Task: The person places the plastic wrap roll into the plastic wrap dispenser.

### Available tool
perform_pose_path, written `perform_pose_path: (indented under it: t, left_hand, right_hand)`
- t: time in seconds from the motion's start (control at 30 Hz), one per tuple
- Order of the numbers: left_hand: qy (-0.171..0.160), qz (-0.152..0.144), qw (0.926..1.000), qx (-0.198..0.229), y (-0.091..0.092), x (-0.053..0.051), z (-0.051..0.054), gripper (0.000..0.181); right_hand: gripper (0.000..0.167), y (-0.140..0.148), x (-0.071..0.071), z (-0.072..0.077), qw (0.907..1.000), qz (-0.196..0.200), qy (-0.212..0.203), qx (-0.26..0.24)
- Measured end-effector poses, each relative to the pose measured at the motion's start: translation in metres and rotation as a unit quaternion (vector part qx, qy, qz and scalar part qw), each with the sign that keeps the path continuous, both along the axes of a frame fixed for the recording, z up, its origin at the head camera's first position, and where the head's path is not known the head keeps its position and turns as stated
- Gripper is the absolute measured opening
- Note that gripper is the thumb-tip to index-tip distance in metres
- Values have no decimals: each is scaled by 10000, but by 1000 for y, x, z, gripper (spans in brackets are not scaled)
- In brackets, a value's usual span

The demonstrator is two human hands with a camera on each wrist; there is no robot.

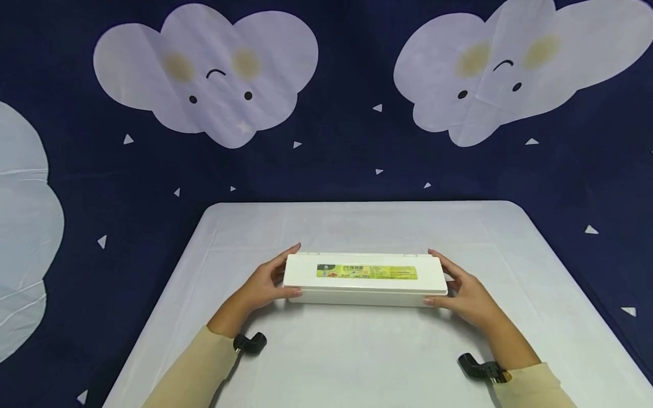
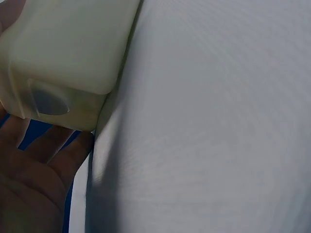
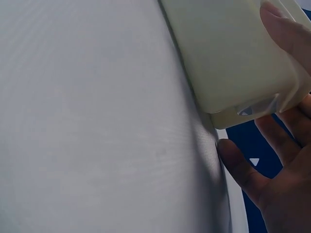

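Note:
A long white plastic cling film box (image 1: 364, 297) lies crosswise before me, its lid closed. A yellow-green label (image 1: 367, 272) is stuck on the lid. My left hand (image 1: 262, 285) grips the left end, thumb on the front wall and fingers at the back corner. At the other end, my right hand (image 1: 468, 296) holds the box the same way. Both wrist views show the box's end and lower edge close against the white surface; a small oval opening (image 2: 51, 103) shows at the left end. The inside of the box is hidden.
A white-covered table (image 1: 357, 357) with rounded far corners lies under the box. Behind it hangs a dark blue cloth (image 1: 347, 141) printed with white clouds and small triangles. Each wrist wears a black camera mount, such as the left one (image 1: 250, 343).

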State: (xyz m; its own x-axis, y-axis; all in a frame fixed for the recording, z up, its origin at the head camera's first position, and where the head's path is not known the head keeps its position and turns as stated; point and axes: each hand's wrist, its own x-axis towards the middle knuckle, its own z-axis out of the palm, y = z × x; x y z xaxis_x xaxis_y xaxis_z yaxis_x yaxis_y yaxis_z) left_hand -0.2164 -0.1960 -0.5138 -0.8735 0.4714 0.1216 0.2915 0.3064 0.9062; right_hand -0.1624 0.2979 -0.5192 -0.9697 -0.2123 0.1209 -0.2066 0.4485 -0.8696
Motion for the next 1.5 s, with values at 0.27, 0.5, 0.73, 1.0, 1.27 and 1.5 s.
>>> perform_pose_path:
  t: [0.27,0.5,0.73,1.0,1.27,1.5]
  left_hand:
    - [99,62,9999,33,2,-2,2,107]
    - [-33,273,9996,-17,2,1,-1,99]
    - [-49,272,9996,35,1,2,-5,104]
    - [-116,274,9996,3,3,2,-6,108]
    - [-126,274,9995,46,5,6,-10,108]
    - [-188,253,9993,201,7,7,-13,108]
  right_hand:
    - [114,1,-3,7,9997,11,21,234]
    - [111,-2,-4,11,9980,40,120,624]
    - [112,-4,-4,8,9993,40,147,340]
    - [111,-3,0,9,9993,-53,37,363]
    - [110,-4,3,8,9995,-31,30,313]
    - [111,-2,3,2,9990,-50,96,436]
